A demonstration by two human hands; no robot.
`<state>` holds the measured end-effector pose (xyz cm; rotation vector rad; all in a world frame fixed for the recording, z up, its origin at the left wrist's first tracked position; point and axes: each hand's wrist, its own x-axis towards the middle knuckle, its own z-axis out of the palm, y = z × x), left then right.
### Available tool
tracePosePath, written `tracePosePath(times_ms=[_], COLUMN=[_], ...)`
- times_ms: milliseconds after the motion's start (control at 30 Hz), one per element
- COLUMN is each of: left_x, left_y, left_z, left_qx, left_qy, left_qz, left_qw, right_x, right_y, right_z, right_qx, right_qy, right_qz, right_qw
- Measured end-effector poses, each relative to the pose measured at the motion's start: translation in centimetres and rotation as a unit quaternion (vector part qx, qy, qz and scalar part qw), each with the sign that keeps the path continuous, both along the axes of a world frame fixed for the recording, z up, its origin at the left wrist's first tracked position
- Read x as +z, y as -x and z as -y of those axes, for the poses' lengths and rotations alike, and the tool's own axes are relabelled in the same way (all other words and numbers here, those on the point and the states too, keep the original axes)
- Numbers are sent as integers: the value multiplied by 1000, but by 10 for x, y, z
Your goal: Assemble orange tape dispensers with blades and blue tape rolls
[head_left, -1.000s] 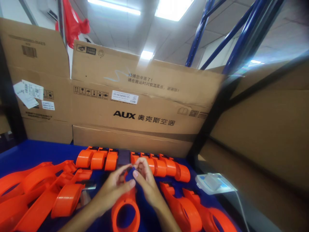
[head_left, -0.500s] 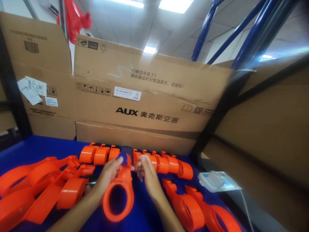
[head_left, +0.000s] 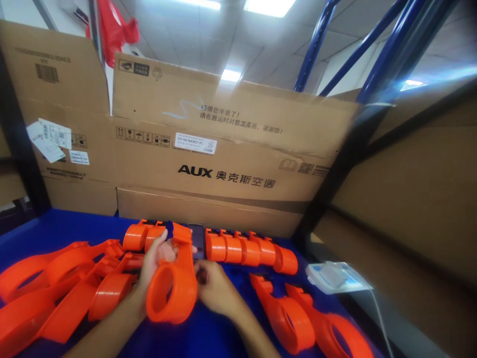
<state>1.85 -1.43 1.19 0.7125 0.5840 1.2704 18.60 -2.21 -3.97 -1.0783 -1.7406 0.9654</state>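
My left hand (head_left: 154, 259) grips an orange plastic part with a ring end (head_left: 174, 283), lifted off the blue table and tilted up toward the row of parts. A small dark blue piece (head_left: 170, 228) sits at its upper end by my fingers. My right hand (head_left: 215, 288) rests just right of the ring, fingers curled, and I cannot see anything in it. A dark phone-like slab (head_left: 196, 237) lies behind the held part, inside the row.
A row of orange parts (head_left: 249, 252) lines the foot of the AUX cardboard box (head_left: 223, 164). More orange parts are piled at left (head_left: 55, 288) and lie at right (head_left: 298, 323). A white packet with a cable (head_left: 335, 278) sits on the blue table (head_left: 55, 231) at its right edge.
My left hand has carried the orange part up and to the left, toward the row. My right hand has let go of it and dropped lower beside the ring.
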Motion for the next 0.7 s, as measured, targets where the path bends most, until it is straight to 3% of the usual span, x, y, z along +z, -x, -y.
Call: tracePosePath(times_ms=[133,300,467,567,700], left_x=[-8,-17,-20,-23,-27], left_y=[-4,-14,-23,-26,-26], left_z=[-4,-1,11,8,-2], left_qx=[-67,-127,-220,-215,-159], left_qy=[-17,-13,15,18,7], left_qz=[31,50,96,130,139], left_qw=[997,991,971,968,977], right_x=[15,36,41,40,38], right_y=[-18,-32,-22,-15,-15], right_z=[-9,-10,-4,-2,-1], right_qx=[-49,-113,-74,-48,-37], right_qy=[7,-59,-66,-50,-21], right_qz=[-53,-154,-229,-228,-183], right_qw=[997,980,968,971,982])
